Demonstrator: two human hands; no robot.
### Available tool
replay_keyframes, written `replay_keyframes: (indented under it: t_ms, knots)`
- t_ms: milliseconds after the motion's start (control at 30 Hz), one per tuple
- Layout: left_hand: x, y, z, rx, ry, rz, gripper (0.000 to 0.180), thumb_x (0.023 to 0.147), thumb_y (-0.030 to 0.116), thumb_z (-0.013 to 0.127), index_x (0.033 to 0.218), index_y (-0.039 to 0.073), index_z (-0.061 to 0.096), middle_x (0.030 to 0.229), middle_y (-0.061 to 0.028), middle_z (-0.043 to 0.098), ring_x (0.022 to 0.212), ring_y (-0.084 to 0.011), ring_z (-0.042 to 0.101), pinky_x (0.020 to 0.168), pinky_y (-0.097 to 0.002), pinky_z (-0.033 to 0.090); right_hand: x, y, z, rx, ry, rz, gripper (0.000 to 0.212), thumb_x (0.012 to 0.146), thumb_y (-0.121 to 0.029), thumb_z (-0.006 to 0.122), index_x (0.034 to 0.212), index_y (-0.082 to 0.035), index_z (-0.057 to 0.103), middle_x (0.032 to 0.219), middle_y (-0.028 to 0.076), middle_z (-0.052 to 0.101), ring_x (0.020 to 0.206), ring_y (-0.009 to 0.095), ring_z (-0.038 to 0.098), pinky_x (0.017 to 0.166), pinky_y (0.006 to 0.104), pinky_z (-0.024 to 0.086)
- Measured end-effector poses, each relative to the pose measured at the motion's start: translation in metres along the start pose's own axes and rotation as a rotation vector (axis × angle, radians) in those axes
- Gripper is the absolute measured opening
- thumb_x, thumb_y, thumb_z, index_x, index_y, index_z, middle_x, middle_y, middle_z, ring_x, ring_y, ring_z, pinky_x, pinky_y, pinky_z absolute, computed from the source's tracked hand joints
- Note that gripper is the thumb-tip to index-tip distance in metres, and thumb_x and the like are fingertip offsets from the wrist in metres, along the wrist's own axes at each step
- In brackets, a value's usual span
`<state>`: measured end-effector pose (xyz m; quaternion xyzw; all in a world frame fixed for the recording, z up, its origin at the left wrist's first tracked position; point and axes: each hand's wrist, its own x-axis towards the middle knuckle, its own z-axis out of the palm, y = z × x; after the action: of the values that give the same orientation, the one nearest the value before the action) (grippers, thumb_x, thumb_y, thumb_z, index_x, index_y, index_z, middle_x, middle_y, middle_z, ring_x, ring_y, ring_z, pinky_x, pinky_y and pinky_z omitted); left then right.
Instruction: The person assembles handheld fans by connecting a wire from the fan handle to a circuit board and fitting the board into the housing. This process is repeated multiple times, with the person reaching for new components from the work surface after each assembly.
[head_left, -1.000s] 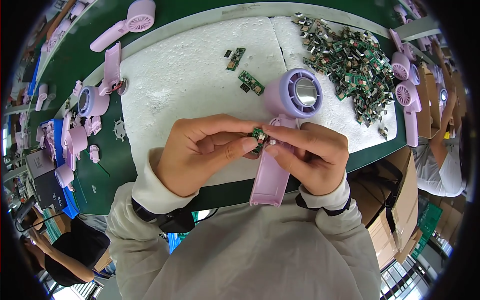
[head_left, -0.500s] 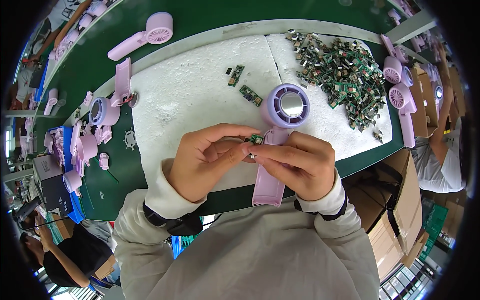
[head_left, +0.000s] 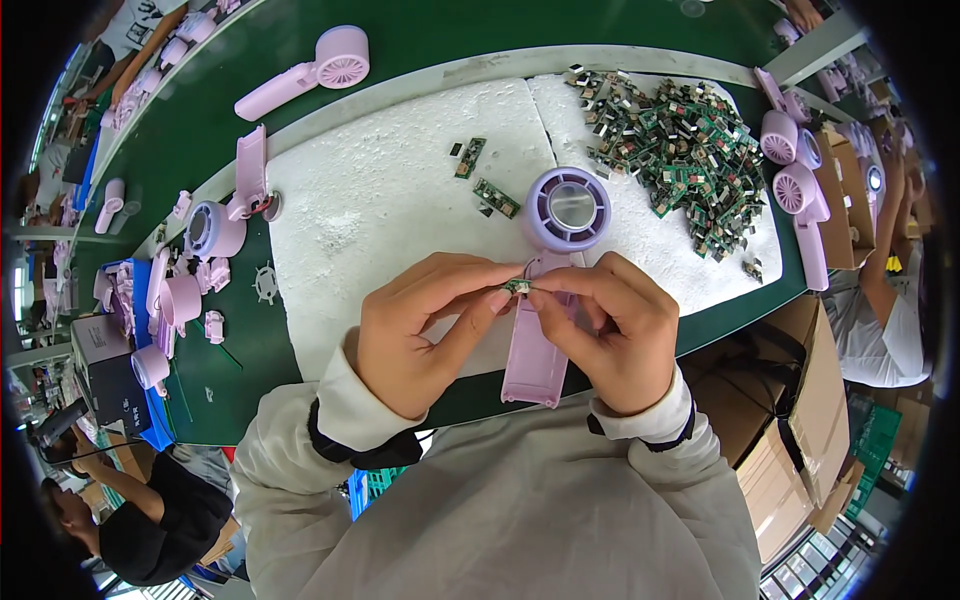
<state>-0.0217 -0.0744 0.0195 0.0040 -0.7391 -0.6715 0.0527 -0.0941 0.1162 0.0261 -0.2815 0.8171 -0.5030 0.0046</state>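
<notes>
Circuit board (head_left: pixel 517 287), small and green, is pinched mid-frame by thumb and fingertips of the left hand (head_left: pixel 415 325). The right hand (head_left: pixel 627 335) has fingertips close together at its right end, hold unclear. Pink fan (head_left: pixel 537 352) lies beneath; board pile (head_left: pixel 692 160), upper right.

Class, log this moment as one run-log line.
left hand: pinches small green circuit board; right hand: at its right end, grip unclear; beneath: open pink fan handle; beyond: heaped circuit boards on white foam
</notes>
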Motion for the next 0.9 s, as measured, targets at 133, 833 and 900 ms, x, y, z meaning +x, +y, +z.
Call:
replay_keyframes:
  t_ms: [133,833,900]
  knots:
    - [0.0,0.007,0.0,0.273,0.009,0.115,0.028,0.095,-0.006,0.064,0.12,0.002,0.071,0.105,-0.0124,0.071,0.094,-0.0217,0.071,0.08,-0.0305,0.058,-0.002,-0.003,-0.005,-0.018,-0.03,0.028,0.019,0.078,-0.002,0.081,0.097,-0.004,0.077,0.068,0.002,0.054,0.053,0.01,0.046,0.048,0.0272,0.036]
    - [-0.011,0.018,0.017,0.548,0.112,0.341,0.032,0.087,-0.013,0.068,0.117,-0.002,0.072,0.109,-0.016,0.068,0.088,-0.0233,0.072,0.072,-0.0269,0.057,-0.01,-0.014,-0.004,0.223,0.0,0.133,0.017,0.08,0.007,0.079,0.096,0.001,0.077,0.083,0.002,0.06,0.065,0.006,0.05,0.057,0.0213,0.04]
    - [-0.012,0.021,0.02,0.608,0.125,0.376,0.034,0.086,-0.015,0.067,0.118,-0.003,0.072,0.109,-0.0165,0.068,0.088,-0.0237,0.072,0.073,-0.0274,0.058,-0.012,-0.016,-0.003,0.252,0.028,0.152,0.017,0.08,0.008,0.08,0.095,0.002,0.076,0.082,0.002,0.059,0.065,0.005,0.049,0.057,0.021,0.04]
